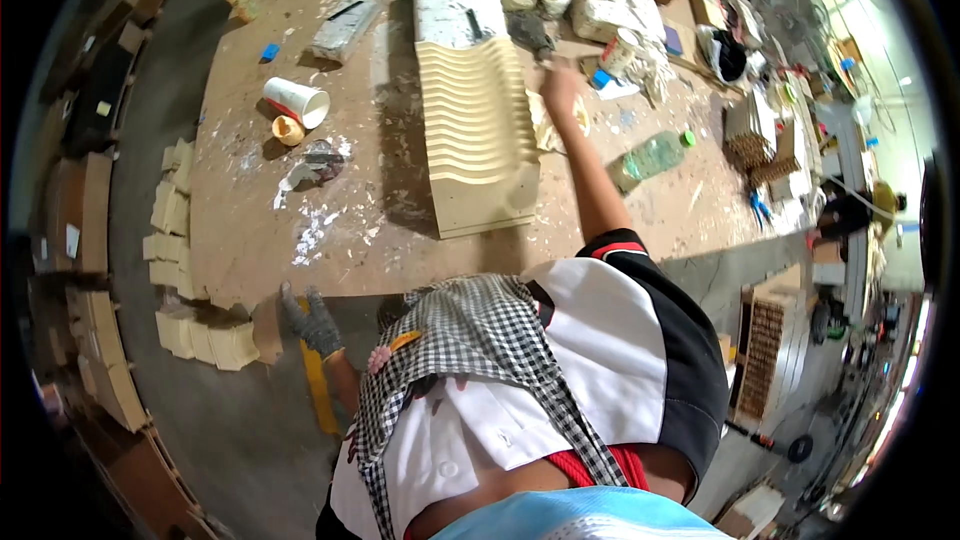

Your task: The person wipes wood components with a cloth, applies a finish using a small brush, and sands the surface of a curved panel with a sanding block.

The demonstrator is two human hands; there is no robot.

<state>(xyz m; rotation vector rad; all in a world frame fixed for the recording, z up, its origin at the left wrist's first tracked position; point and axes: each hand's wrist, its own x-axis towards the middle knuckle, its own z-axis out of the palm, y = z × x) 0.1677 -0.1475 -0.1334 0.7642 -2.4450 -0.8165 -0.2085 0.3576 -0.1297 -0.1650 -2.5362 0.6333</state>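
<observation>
A long cream block with a wavy, ridged top (pixel 470 120) lies lengthwise on the worktable (pixel 350 170). Its far end meets a paint-spattered white block (pixel 445 8). My right hand (pixel 562 90), bare, reaches past the block's right side above a crumpled cream piece (pixel 546 128). Its fingers look curled, and anything inside them is hidden. A dark grey rag (pixel 531 32) lies just beyond that hand. My left hand (pixel 318 326), in a grey glove, hangs by the table's near edge with fingers apart and nothing in them.
Left on the table are a tipped paper cup (pixel 297 102), a small orange cup (pixel 287 131) and a wrapped block (pixel 346 26). A green-capped bottle (pixel 652 160) lies to the right; upright cups (pixel 619 52) stand behind. Cream pieces (pixel 205 337) line the left edge.
</observation>
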